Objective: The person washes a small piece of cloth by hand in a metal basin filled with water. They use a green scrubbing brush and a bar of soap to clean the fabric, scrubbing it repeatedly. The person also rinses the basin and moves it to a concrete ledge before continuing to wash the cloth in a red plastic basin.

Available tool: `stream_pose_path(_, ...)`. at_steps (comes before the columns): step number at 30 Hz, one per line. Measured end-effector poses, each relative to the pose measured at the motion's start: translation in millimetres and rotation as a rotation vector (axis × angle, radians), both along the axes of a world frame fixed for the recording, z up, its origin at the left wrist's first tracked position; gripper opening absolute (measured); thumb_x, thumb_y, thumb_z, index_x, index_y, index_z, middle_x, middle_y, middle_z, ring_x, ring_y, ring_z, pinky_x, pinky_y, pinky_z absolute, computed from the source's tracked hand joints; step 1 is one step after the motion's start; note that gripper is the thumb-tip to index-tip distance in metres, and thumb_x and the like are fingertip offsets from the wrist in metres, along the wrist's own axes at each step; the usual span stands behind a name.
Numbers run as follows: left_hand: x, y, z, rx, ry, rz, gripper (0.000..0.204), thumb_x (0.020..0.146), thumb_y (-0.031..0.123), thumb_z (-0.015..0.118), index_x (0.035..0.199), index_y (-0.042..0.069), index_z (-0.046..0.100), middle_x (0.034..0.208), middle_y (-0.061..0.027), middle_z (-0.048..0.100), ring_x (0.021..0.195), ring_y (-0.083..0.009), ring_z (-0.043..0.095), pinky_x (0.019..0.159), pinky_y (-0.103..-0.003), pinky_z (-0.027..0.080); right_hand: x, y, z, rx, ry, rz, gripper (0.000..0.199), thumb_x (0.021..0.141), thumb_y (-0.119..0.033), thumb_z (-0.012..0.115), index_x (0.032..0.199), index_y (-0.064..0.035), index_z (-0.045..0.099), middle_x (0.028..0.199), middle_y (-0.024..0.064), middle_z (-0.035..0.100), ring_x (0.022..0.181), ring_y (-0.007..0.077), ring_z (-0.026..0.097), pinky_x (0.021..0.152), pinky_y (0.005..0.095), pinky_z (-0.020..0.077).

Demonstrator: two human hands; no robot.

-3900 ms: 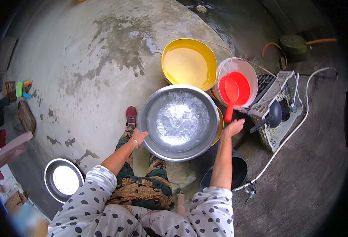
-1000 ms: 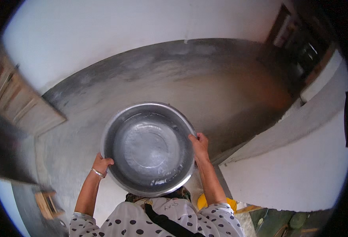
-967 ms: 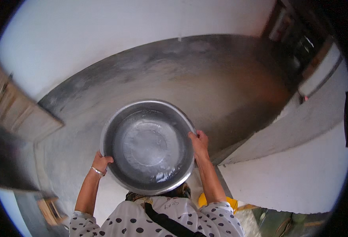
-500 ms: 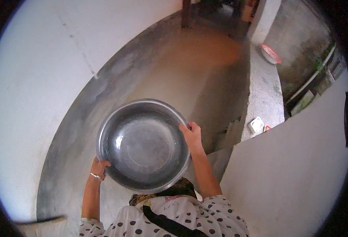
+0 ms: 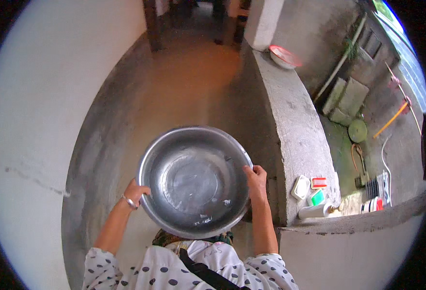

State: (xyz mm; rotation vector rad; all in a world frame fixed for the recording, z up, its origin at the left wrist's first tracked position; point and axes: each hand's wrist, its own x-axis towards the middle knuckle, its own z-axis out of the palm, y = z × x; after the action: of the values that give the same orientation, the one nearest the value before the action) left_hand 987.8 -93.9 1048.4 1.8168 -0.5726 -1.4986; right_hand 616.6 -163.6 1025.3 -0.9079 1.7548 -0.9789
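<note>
We hold a big metal basin (image 5: 195, 181) in front of our chest, above the concrete floor (image 5: 184, 82). Our left hand (image 5: 135, 192) and right hand (image 5: 255, 179) grip opposite rims, fingers curled closed around the edge.

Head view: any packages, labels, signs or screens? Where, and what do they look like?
Small red packet: on the concrete ledge, right of the metal basin; flat, rectangular, red and white.
Green packet: just below the red one; flat, green with a white edge.
White tray: left of both packets; squarish, shallow.
White bottle: lying on its side at the ledge's near end; no label can be made out.
No signs or screens.
</note>
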Motion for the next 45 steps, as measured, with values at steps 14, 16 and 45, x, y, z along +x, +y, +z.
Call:
stream_pose_path(14, -22.2, -82.9, 80.2, -0.129, 0.059, -0.311, 0.027, 0.056, -0.005, 0.054, 0.083, -0.002, 0.057, 0.067, -0.0046, 0.054, 0.054, -0.0159, 0.053, 0.049, -0.029, 0.044, -30.1, 3.7, 92.2, -0.034, 0.13, -0.13, 0.028, 0.073, -0.018, 0.056, 0.087, 0.0063, 0.055, 0.074, 0.0077, 0.055, 0.067, 0.0146, 0.049, 0.061, 0.0291, 0.0404)
stream_pose_path(16, -24.1, -75.0, 76.9, -0.08, 0.105, -0.304, 0.025, 0.057, -0.004, 0.054, 0.082, -0.002, 0.057, 0.066, -0.0047, 0.054, 0.052, -0.0162, 0.053, 0.047, -0.028, 0.043, -28.0, 15.9, 79.5, -0.148, 0.098, -0.159, 0.024, 0.074, -0.016, 0.055, 0.085, 0.0047, 0.056, 0.074, 0.0048, 0.054, 0.066, 0.013, 0.048, 0.059, 0.0277, 0.0392)
stream_pose_path(45, -19.5, -27.8, 11.3, -0.278, 0.152, -0.756, 0.035, 0.055, 0.002, 0.058, 0.09, 0.0, 0.057, 0.068, -0.006, 0.055, 0.058, -0.0167, 0.054, 0.05, -0.03, 0.046, -43.7, 185.8, 42.9, -0.283, 0.086, -0.328, 0.017, 0.074, -0.002, 0.049, 0.086, 0.0047, 0.059, 0.075, 0.0069, 0.06, 0.064, 0.013, 0.055, 0.059, 0.0247, 0.0435)
